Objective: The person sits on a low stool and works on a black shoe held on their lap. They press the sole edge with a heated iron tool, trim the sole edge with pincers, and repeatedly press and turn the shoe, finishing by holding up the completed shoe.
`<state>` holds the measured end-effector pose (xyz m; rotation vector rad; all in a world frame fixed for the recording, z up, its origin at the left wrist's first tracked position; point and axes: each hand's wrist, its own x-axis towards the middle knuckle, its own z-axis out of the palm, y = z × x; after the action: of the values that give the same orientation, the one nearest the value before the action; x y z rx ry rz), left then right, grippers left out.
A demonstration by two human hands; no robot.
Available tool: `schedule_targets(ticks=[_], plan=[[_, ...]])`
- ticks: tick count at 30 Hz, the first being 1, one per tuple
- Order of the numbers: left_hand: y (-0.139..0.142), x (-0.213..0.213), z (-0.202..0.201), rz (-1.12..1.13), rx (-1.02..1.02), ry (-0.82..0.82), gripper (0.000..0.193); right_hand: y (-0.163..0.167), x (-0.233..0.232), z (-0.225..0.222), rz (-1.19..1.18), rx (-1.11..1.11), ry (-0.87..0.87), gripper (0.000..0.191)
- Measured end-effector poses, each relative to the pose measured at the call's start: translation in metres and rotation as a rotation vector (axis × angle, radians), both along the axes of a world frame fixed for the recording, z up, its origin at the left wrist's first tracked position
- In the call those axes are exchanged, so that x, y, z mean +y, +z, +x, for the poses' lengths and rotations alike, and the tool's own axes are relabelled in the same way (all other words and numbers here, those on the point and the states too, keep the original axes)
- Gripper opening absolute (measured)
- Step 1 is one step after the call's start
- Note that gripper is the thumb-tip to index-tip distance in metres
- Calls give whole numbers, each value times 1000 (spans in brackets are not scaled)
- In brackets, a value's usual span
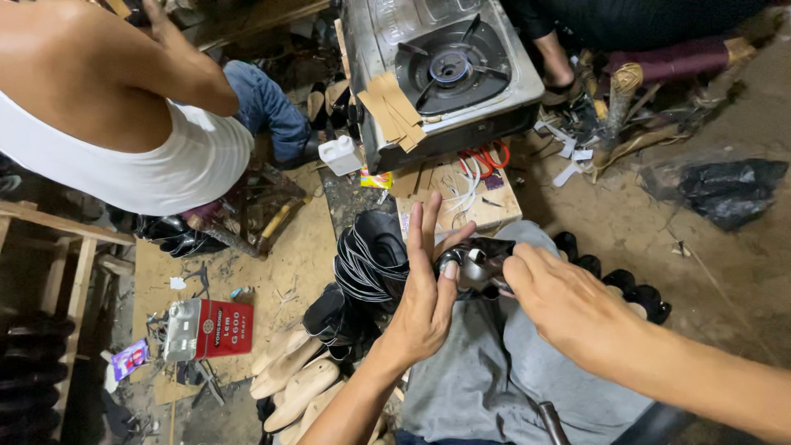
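While the left hand (424, 292) props a glossy black shoe (478, 264) over the lap, its palm presses against the shoe's near end with the thumb curled on it and the fingers fanned up toward twelve o'clock — a brace more than a grip, so the piece stays steady. From four o'clock the right hand (564, 305) closes its fingertips on the shoe's far side, pinching it; what the fingers do underneath is hidden. Grey trousers (494, 363) beneath serve as the working surface. At nine o'clock of the hands a stack of black shoe uppers (371, 255) sits within reach, and pale wooden shoe forms (292, 379) lie lower, near seven o'clock. At twelve o'clock a gas stove (441, 70) stands on the floor. Farther off at nine o'clock a red tin (210, 330) lies on cardboard, and another person in a white vest (140, 165) sits at ten o'clock.
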<state>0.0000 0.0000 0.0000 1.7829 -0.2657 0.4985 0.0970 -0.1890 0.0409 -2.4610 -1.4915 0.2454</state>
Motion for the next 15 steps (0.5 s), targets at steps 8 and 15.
schedule_targets(ticks=[8,15], plan=[[8,-1,-3,-82,120,14,71,-18,6,-9,232,64,-89,25],[16,7,4,-282,308,-38,70,-51,15,-10,422,-162,21,13]])
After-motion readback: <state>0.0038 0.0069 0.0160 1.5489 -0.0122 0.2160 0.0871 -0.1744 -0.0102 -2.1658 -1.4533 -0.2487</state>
